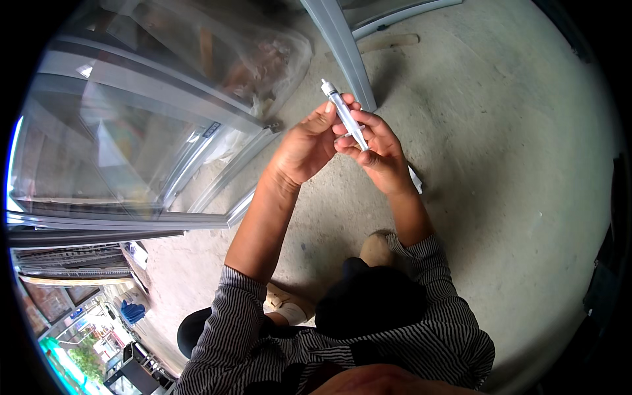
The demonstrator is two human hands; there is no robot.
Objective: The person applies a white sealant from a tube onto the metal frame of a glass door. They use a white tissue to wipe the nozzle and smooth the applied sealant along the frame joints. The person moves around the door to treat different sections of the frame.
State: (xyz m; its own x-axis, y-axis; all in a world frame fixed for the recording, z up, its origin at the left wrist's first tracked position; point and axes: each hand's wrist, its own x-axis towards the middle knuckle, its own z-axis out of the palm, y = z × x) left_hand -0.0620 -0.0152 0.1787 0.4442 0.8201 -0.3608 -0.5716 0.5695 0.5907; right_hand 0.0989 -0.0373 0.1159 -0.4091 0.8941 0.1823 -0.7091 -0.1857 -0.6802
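Both my hands are raised in front of me around a slim, clear plastic syringe (347, 117) with a white tip. It slants, its narrow white tip pointing up and to the left. My left hand (307, 146) grips its upper part, with the thumb along its left side and the fingers partly hidden behind it. The fingers and thumb of my right hand (385, 160) close on its lower end, near the small crosspiece on the barrel. Whether anything is inside the barrel cannot be made out.
Grey-framed glass panels (131, 145) lean at the left, with clear plastic sheeting (276, 49) behind. A grey frame post (343, 52) stands just beyond my hands, near a wooden strip (388, 43). A white scrap (415, 179) lies on the concrete floor (507, 164). A blue cloth (132, 311) is at lower left.
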